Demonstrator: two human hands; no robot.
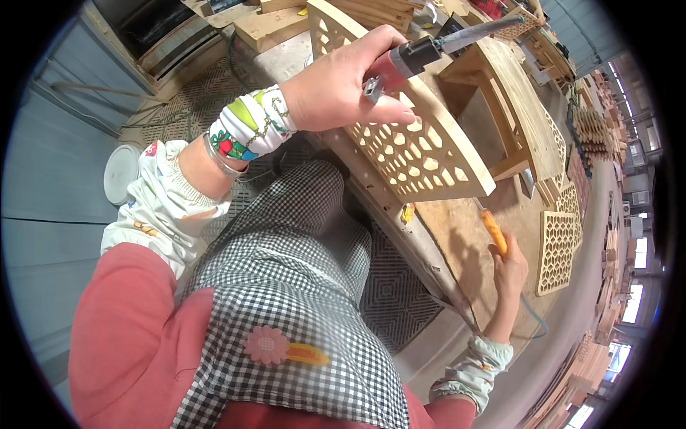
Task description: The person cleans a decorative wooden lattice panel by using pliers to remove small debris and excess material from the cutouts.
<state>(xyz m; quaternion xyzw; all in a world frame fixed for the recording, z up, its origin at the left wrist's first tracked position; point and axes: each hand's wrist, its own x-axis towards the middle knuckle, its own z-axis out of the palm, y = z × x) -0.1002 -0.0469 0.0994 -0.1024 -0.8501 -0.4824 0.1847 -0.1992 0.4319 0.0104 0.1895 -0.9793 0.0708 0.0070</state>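
Note:
My left hand [341, 82] is closed around a red-and-black handheld power tool [407, 61] with a long grey rod pointing up and right. Below that hand stands a pale wooden lattice panel [421, 154] with honeycomb-like cutouts, tilted on the workbench [457, 222]. Whether my left thumb touches the panel I cannot tell. Near the panel's lower right corner, my right hand [509, 268] grips an orange-handled hand tool [494, 232]. Its thin metal tip points up toward the panel's lower edge; the exact kind is unclear.
A wooden frame [525, 107] stands on the bench behind the panel. Flat lattice panels [557, 250] lie at the right. A blue hose [536, 318] curves beside my right wrist. A small yellow object [407, 213] sits at the bench's near edge. Wooden boards [271, 27] lie at the far left.

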